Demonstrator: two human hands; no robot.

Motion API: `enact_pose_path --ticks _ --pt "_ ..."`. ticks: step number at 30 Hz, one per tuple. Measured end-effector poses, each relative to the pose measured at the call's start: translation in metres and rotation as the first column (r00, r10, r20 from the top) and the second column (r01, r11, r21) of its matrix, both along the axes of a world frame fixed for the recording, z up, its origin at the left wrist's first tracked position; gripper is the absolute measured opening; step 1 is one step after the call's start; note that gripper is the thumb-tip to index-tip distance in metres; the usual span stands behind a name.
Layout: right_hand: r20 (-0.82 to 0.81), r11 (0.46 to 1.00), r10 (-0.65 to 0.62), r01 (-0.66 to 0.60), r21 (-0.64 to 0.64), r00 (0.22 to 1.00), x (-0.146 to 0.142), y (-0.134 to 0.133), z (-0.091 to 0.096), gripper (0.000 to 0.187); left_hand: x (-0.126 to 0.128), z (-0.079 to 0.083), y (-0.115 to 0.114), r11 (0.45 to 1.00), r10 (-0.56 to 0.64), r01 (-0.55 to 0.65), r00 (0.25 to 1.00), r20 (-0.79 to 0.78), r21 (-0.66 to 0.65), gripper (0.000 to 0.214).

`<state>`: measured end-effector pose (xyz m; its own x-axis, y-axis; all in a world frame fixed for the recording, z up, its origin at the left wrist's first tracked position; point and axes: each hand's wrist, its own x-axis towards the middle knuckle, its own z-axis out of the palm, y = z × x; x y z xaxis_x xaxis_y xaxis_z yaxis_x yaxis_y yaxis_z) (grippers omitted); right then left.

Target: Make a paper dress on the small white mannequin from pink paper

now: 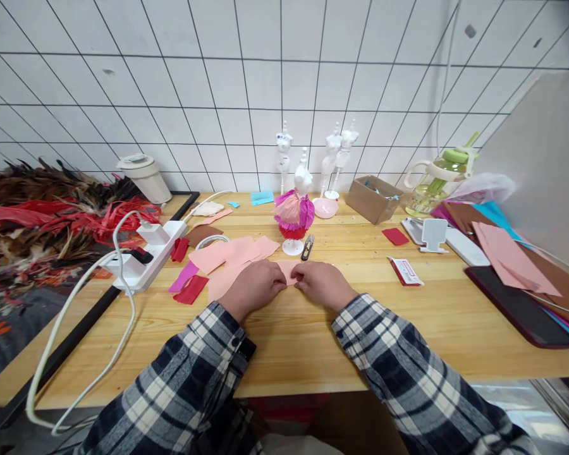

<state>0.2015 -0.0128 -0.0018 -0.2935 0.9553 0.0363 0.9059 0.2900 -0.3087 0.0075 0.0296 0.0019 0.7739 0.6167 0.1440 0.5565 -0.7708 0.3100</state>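
Observation:
Both my hands meet over the middle of the wooden table. My left hand and my right hand each pinch the near edge of a small peach crepe paper piece between thumb and fingers. Several larger peach paper sheets lie beside and partly under my left hand. Just beyond the hands stands a white mini mannequin on a round base, dressed in a skirt of peach, magenta and red ruffled paper. Small thread snips lie by its base.
Red paper scraps and a white power strip with cables are at left, near feathers and a white cup. More mannequins, a pink bowl, a cardboard box, a bottle and a phone stand stand behind and right.

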Motion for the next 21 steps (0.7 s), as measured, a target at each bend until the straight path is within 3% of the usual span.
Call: enact_pose_path --ticks 7,12,21 --pt "0.044 1.0 0.014 -0.014 -0.005 0.999 -0.0019 -0.0011 0.0019 0.022 0.0018 0.0047 -0.004 0.998 0.057 -0.057 0.998 0.011 0.006 0.023" --pt "0.012 0.998 -0.052 0.052 -0.028 0.999 -0.0027 -0.001 0.0007 0.02 0.0032 0.0011 -0.0034 0.996 0.084 -0.083 0.995 0.062 -0.017 0.021" --pt "0.01 0.996 -0.079 0.08 -0.036 0.997 -0.0076 -0.0039 0.0036 0.02 0.0063 0.0062 -0.0063 0.995 0.027 -0.019 0.997 -0.079 0.097 0.028"
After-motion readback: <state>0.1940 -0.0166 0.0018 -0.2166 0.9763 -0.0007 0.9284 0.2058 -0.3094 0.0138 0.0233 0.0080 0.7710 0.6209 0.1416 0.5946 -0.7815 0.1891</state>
